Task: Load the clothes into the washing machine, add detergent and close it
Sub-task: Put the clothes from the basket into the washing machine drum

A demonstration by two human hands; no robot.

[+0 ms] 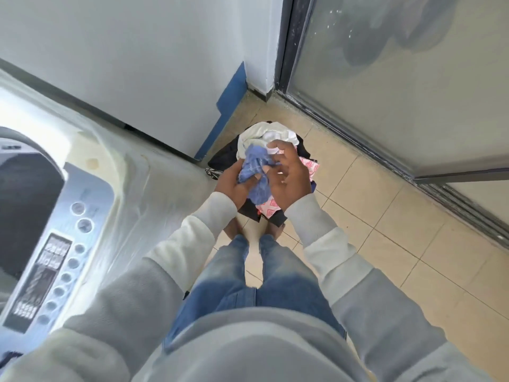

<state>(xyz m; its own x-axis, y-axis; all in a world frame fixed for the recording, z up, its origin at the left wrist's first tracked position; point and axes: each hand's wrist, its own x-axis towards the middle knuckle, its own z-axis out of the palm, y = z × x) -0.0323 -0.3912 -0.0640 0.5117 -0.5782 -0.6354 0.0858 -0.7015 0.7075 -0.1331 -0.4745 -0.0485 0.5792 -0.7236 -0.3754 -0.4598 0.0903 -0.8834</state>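
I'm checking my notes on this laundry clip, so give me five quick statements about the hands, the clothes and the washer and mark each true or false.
1. The left hand grips a blue cloth. True.
2. The right hand hangs empty at the person's side. False: it is raised at the blue cloth, fingers partly open.
3. The clothes pile lies on the tiled floor. True.
4. The washing machine stands to the person's right. False: it stands to the left.
5. The blue cloth is already inside the washer's drum. False: it is held over the clothes pile.
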